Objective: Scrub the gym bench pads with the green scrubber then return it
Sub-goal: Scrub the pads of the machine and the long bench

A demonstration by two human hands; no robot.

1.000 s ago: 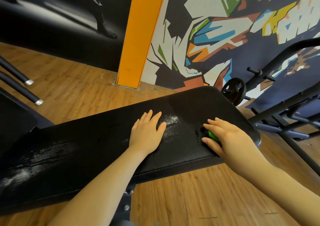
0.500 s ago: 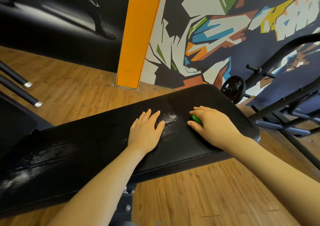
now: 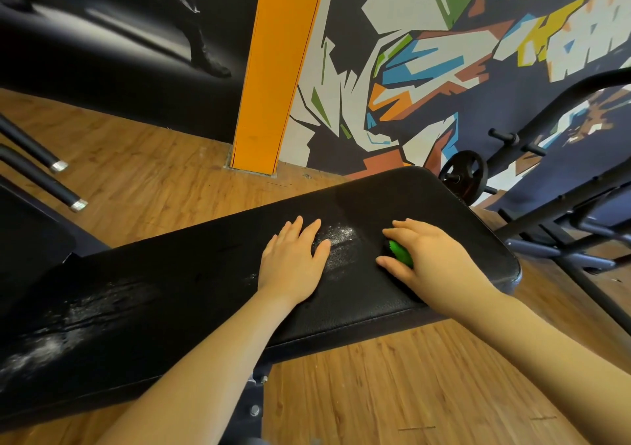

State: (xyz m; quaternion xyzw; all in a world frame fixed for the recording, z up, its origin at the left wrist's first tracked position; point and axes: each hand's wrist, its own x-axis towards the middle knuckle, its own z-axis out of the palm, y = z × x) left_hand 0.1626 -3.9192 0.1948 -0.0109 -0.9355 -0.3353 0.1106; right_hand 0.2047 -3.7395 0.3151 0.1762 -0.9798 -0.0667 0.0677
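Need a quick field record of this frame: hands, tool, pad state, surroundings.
left_hand: left hand flat on the bench pad, fingers straight
right_hand: right hand grips the green scrubber, pressing it on the pad
pad_state: white residue between the hands; more residue toward the pad's left end
floor: wood floor
background: orange pillar, weight plate
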